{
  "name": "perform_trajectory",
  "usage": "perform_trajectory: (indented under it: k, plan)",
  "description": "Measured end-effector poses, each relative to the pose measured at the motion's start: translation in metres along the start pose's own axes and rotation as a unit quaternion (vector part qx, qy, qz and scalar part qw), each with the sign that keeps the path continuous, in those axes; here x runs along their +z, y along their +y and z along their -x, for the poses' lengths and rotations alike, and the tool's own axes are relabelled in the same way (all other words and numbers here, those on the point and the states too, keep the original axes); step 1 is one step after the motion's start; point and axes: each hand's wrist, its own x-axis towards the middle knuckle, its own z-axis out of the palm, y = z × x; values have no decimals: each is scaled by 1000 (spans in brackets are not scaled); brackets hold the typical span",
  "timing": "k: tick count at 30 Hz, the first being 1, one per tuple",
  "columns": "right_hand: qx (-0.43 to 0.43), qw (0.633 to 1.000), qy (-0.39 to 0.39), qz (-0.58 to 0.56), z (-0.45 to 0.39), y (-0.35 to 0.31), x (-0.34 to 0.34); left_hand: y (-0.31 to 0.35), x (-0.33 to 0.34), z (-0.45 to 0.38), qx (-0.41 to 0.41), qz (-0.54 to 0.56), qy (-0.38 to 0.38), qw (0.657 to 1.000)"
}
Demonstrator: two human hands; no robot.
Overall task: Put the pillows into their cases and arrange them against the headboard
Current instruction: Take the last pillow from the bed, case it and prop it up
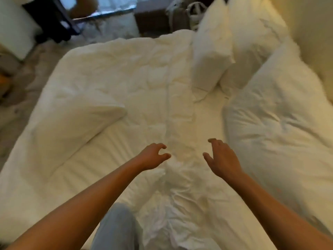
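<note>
Both my hands hover over a crumpled white pillowcase (180,112) that lies in a long strip down the middle of the bed. My left hand (153,156) has loosely curled fingers and holds nothing. My right hand (222,158) is spread, also holding nothing. A bare white pillow (72,123) lies flat on the left side of the bed. A large white pillow (281,120) lies at the right. Two more white pillows, one (210,47) upright and one (252,37) behind it, lean at the back right by the cream headboard (310,24).
The white bed (111,65) fills most of the view. My knee in light jeans (115,230) rests on its near edge. Beyond the far edge are a white fluffy rug (111,27), a dark chair (52,24), a white cabinet (16,33) and a bag (194,13).
</note>
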Motion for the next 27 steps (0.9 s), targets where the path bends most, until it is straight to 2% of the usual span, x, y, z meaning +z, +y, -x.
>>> perform_trajectory:
  k: [5, 11, 19, 23, 27]
  plan:
    - [-95, 990, -100, 15, 0, -116, 65, -143, -32, 91, -113, 89, 62, 988]
    - [-164, 973, -160, 38, 35, -258, 141, -308, -43, 193, -185, 159, 128, 961]
    - [-171, 970, -169, 41, 131, -447, 255, -546, -54, 301, -205, 194, 143, 949]
    - [-201, 961, -185, 46, 167, -533, 284, -621, -70, 348, -211, 213, 147, 942]
    - [-219, 955, -192, 59, 165, -593, 302, -670, -91, 350, -209, 230, 155, 938]
